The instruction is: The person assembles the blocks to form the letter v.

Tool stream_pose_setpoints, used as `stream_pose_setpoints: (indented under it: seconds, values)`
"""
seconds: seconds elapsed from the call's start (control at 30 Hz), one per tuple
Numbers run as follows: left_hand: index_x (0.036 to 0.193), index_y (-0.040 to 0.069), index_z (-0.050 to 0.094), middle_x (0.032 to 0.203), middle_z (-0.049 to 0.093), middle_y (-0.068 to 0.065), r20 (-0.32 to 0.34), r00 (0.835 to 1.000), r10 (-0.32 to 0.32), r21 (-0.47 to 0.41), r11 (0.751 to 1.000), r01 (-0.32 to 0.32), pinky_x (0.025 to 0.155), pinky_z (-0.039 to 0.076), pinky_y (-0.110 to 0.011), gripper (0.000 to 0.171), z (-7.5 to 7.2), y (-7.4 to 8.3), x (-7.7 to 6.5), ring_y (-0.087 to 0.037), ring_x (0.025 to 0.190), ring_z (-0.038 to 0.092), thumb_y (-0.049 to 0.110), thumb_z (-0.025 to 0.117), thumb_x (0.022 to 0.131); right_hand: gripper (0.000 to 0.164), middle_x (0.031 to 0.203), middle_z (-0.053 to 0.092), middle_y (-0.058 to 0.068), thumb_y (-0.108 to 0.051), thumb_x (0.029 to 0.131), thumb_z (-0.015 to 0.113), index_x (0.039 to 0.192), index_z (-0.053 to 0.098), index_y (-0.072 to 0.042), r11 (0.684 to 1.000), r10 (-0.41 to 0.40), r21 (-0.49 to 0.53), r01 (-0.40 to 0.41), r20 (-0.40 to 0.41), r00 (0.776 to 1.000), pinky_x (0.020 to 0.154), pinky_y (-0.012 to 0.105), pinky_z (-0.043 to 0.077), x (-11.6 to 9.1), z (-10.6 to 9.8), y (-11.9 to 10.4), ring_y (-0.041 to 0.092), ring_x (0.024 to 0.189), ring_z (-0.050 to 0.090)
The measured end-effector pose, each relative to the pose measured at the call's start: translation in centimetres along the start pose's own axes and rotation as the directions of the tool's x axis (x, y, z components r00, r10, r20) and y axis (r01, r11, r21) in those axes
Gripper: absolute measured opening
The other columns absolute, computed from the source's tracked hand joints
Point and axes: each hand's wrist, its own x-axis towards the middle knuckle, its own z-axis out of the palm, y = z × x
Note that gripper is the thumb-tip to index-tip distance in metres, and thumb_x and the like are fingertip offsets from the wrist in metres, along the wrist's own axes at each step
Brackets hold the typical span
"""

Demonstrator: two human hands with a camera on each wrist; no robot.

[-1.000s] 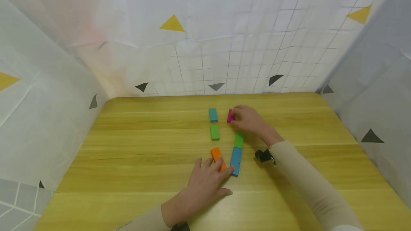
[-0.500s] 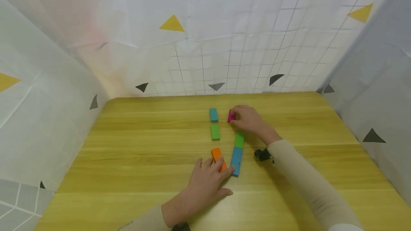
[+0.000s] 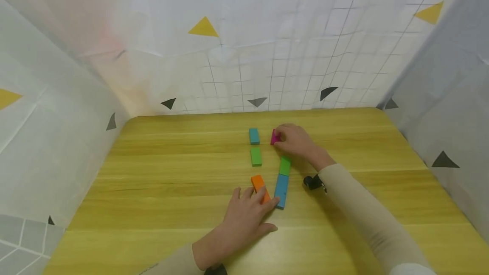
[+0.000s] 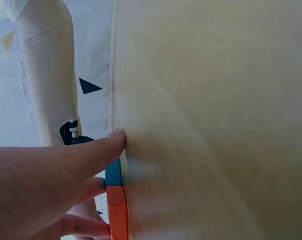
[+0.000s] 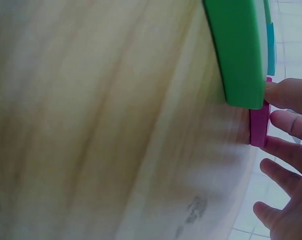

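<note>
**Right hand (image 3: pixel 296 141) pinches magenta block (image 3: pixel 273 138) while left hand (image 3: pixel 244 220) spreads over orange block (image 3: pixel 257 181)**

The right hand has its thumb and fingertips closed on the magenta block, covering its right side; the other fingers fan out beside it in the right wrist view. The left hand lies low with fingers spread and nearly straight, grasping nothing: fingertips touch the orange block, the index finger reaches the near end of the blue block (image 3: pixel 282 188), and the thumb points out to the side.

The blue block meets a green block (image 3: pixel 285 166) end to end. The magenta block is beyond that green block, slightly left of its line and apart from it. The orange block slants, its near end angled toward the blue one. Farther out, left of this line, are a second green block (image 3: pixel 256 157) and a teal block (image 3: pixel 254 136), with a small gap between them.

All the blocks are at the wood-grained tabletop (image 3: pixel 160 181). Beige sleeves (image 3: pixel 359 207) cover both forearms, and a black device (image 3: pixel 313 183) sits at the right wrist. White sheets (image 3: pixel 252 7) with yellow and dark triangles surround the scene.
</note>
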Motion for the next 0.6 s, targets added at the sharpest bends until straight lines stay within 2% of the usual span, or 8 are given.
stream_pose_setpoints:
  seconds: [0.6]
  values:
    - [0.146,0.043,0.045,0.147,0.052,-0.002,-0.011,1.0,0.003,0.001,1.0,-0.003,0.1,0.045,-0.062,0.069,0.11,-0.11,-0.06,-0.032,0.124,0.058,0.074,0.053,0.085,0.021,0.096,0.067,0.003,-0.027,0.086,0.07,0.101,0.066,-0.013,1.0,-0.011,-0.023,0.011,0.014,1.0,0.076,0.036,0.048,0.2,0.15,0.34,0.021,0.082,0.055]
